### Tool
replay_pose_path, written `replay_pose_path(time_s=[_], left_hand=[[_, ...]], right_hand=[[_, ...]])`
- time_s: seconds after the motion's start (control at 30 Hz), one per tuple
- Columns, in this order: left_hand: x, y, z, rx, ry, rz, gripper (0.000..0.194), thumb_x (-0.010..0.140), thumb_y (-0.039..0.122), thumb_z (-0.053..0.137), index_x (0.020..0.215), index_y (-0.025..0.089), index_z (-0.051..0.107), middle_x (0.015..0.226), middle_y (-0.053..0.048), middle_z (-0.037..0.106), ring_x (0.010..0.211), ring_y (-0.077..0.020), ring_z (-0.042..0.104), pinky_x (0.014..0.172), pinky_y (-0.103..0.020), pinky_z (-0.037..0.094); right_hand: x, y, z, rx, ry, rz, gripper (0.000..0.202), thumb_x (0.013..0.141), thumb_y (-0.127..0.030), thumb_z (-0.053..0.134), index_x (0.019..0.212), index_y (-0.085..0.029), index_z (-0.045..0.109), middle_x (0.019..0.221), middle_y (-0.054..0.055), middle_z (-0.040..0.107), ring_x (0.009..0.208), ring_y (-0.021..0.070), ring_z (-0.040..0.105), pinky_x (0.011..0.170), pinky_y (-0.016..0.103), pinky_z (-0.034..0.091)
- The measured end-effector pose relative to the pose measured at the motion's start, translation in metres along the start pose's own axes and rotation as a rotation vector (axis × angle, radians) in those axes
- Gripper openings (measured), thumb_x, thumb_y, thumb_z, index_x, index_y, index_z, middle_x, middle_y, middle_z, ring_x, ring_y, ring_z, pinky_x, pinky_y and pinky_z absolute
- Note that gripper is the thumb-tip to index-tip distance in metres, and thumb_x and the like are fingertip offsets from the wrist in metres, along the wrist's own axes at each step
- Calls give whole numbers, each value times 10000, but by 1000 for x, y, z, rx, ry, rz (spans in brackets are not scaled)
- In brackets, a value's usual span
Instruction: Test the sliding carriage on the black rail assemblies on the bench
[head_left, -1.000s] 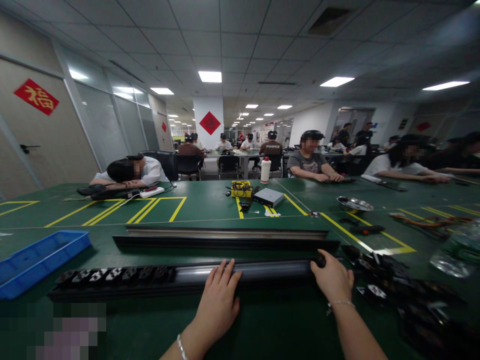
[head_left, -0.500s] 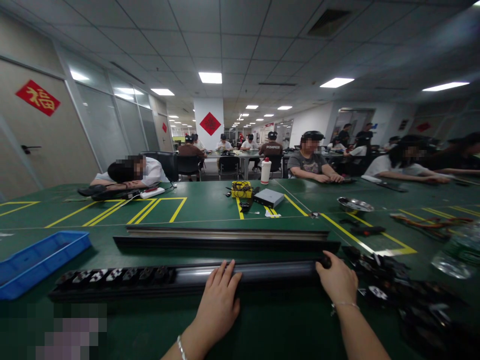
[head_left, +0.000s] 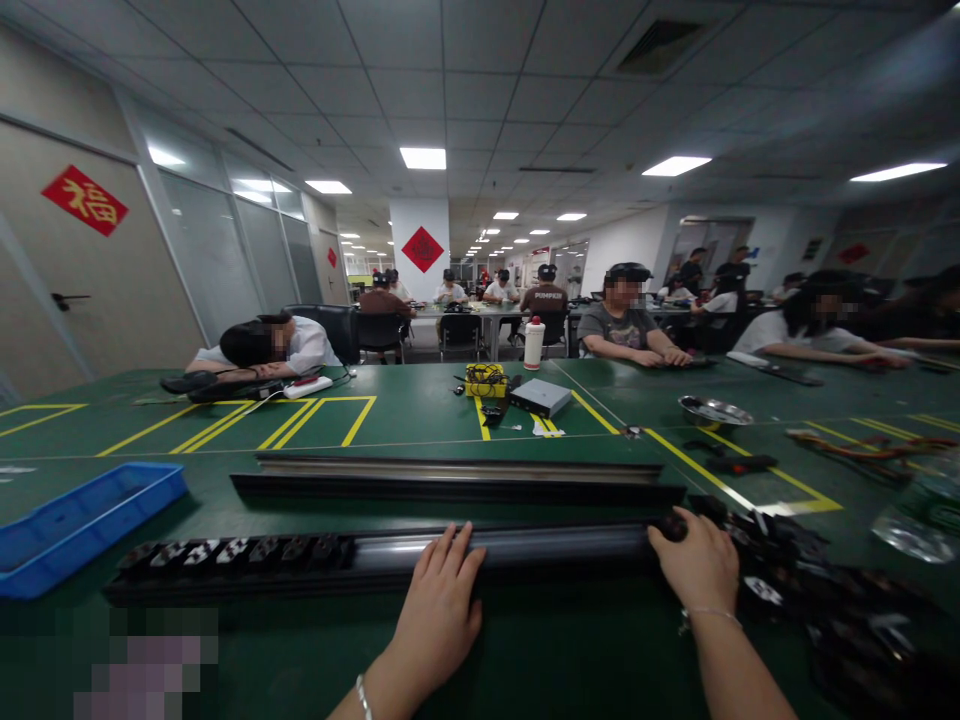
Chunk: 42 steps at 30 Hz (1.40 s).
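Observation:
A long dark rail (head_left: 555,543) lies across the green table (head_left: 300,660), with several black and silver modules (head_left: 234,550) set along its left part. My left hand (head_left: 442,595) rests on the rail's middle, fingers spread. At the rail's right end my right hand (head_left: 697,560) has its thumb and fingers curled round a small black part (head_left: 669,524), which they partly hide. Behind lies a second long black rail (head_left: 457,480), parallel to the first. A heap of black parts (head_left: 817,570) sits to the right of my right hand.
At the left stands a blue tray (head_left: 90,515). Farther back are a yellow item with cables (head_left: 486,380), a grey box (head_left: 541,397), a metal bowl (head_left: 714,411) and a white bottle (head_left: 534,345). A plastic bottle (head_left: 926,510) is at right. People sit around.
My right hand has moved a little to the right, with the small black part at its fingers. My left hand stays on the rail. The view has shifted slightly.

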<state>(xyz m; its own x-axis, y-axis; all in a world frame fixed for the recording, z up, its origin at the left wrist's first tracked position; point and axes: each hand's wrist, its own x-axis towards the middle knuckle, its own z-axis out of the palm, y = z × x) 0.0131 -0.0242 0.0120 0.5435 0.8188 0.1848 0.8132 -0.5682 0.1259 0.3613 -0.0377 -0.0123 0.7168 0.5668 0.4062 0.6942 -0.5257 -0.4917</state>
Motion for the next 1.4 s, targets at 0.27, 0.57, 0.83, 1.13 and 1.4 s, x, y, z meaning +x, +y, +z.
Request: replay_pose_path(time_s=[0.27, 0.57, 0.83, 1.13, 1.4], left_hand=[[0, -3, 4, 9, 20, 6, 633, 683, 98, 486, 1294, 257, 438, 1487, -27, 275, 1367, -252, 202, 1088, -477, 240], [0, -4, 7, 10, 28, 8, 631, 687, 98, 485, 1293, 264, 438, 1482, -26, 289, 1367, -249, 202, 1088, -474, 241], [0, -3, 4, 13, 3, -2, 632, 686, 103, 479, 1298, 256, 440, 1484, -32, 282, 1368, -255, 199, 1085, -478, 245], [0, -3, 5, 5, 25, -1, 632, 672, 90, 486, 1282, 253, 455, 1482, -31, 286, 1362, -255, 218, 1084, -476, 248], [0, -4, 7, 0, 49, 22, 626, 682, 99, 493, 1285, 260, 446, 1480, -37, 290, 1361, -261, 219, 1077, -480, 257]], right_hand=[[6, 11, 7, -39, 56, 46, 529, 704, -468, 499, 1132, -166, 577, 1271, 168, 468, 1230, 327, 358, 1010, 485, 261], [11, 12, -5, 14, -39, 96, 561, 714, -477, 487, 1146, -126, 560, 1222, 187, 524, 1143, 336, 465, 949, 448, 363], [9, 5, -17, 1, -97, 217, 623, 735, -511, 460, 1236, -144, 507, 1249, 186, 512, 1088, 362, 510, 889, 459, 418], [10, 2, -21, -9, -104, 249, 610, 749, -520, 456, 1237, -157, 504, 1230, 188, 524, 1099, 350, 515, 877, 450, 438], [8, 3, -23, 1, -99, 265, 621, 767, -522, 431, 1269, -159, 469, 1270, 188, 495, 1135, 352, 486, 886, 469, 429]])
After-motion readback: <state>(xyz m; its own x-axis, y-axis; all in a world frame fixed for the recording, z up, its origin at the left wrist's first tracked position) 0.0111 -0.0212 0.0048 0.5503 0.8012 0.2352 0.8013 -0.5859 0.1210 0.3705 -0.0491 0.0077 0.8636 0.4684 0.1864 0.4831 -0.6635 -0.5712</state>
